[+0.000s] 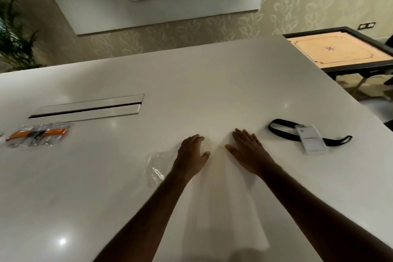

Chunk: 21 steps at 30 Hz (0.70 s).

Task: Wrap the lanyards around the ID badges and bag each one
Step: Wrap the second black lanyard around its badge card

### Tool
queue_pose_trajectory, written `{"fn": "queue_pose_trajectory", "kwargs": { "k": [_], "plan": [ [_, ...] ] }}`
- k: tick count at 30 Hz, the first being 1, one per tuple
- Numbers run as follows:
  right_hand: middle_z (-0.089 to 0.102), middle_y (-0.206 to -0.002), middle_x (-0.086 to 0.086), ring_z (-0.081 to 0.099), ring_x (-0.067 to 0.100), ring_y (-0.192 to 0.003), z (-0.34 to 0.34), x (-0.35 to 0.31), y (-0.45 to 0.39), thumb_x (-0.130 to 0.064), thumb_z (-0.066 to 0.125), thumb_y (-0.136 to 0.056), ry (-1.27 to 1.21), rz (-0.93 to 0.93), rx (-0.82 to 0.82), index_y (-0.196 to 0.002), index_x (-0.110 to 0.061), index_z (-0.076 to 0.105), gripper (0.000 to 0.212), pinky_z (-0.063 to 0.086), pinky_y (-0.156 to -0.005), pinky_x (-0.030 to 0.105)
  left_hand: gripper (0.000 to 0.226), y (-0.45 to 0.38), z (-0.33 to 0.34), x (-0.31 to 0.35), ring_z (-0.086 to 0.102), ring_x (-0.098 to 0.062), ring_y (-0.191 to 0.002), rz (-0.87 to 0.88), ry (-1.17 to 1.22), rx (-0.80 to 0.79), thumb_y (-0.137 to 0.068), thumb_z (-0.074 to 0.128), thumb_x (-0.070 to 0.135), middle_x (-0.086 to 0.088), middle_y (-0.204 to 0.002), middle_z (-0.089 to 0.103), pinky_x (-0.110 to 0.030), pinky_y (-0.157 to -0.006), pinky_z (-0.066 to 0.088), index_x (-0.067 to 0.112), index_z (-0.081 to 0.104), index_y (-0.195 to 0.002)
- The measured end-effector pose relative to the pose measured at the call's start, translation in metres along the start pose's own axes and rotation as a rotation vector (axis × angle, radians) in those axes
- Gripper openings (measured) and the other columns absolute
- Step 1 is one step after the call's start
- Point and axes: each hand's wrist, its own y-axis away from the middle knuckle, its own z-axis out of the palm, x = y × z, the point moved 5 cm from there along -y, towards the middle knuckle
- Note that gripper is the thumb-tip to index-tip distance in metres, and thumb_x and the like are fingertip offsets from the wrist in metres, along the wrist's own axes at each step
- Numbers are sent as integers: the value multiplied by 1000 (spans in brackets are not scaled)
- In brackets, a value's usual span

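both hands lay palm-down on the white table (pixel 212 83), side by side near the middle, not touching each other. left hand (pixel 192 155) had fingers loosely bent, holding nothing; right hand (pixel 248 152) was flat w/ fingers spread, also holding nothing. clear plastic bag (pixel 157 167) lay just left of the left wrist. id badge (pixel 311 138) sat well right of the right hand, on top of its black lanyard (pixel 282 132), unwrapped. bagged orange lanyards (pixel 38 135) lay far left, near the cable slot (pixel 87 108). carrom board (pixel 338 53) beyond the table's right corner.
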Motion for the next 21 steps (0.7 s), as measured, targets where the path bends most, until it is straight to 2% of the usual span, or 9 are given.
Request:
{"fn": "queue_pose_trajectory", "kwargs": {
  "k": [5, 8, 11, 13, 17, 21],
  "plan": [
    [15, -175, 6, 8, 24, -163, -10, 32, 24, -59, 33, -108, -12, 52, 72, -166, -12, 21, 76, 3, -131, 40, 56, -11, 22, 35, 35, -19, -149, 49, 2, -28, -98, 65, 37, 2, -160, 44, -34, -121, 26, 18, 50, -149],
    [30, -170, 7, 23, 28, -159, -29, 50, 39, -53, 48, -106, -37, 99, 173, -161, -12, 34, 70, 17, -128, 42, 56, -20, 32, 56, 34, -18, -150, 92, -1, -53, -99, 64, 38, 2, -160, 43, -32, -121, 25, 19, 49, -150],
    [53, -148, 12, 49, 37, -137, -50, 72, 53, -42, 64, -100, 28, 146, 275, -148, -9, 52, 59, 38, -112, 46, 57, -29, 41, 79, 33, -18, -150, 140, -1, -82, -99, 63, 38, 2, -161, 41, -31, -122, 24, 19, 48, -151],
    [57, -136, 14, 54, 39, -124, -64, 90, 60, -34, 70, -97, 60, 210, 333, -140, -8, 58, 52, 42, -103, 47, 58, -34, 48, 94, 32, -19, -150, 169, 4, -105, -99, 63, 38, 2, -162, 40, -31, -122, 23, 20, 47, -152],
    [60, -129, 22, 58, 46, -116, -83, 131, 74, -20, 74, -93, 28, 380, 436, -132, -2, 62, 44, 46, -98, 51, 57, -43, 59, 115, 32, -19, -151, 197, 16, -124, -99, 63, 38, 1, -162, 41, -31, -122, 24, 19, 48, -152],
    [57, -131, 22, 53, 45, -124, -85, 167, 85, -38, 71, -95, 25, 594, 387, -134, -1, 57, 55, 41, -101, 52, 56, -47, 66, 129, 35, -20, -149, 218, 34, -126, -99, 64, 37, 0, -159, 44, -31, -121, 24, 18, 50, -150]
  ]
}}
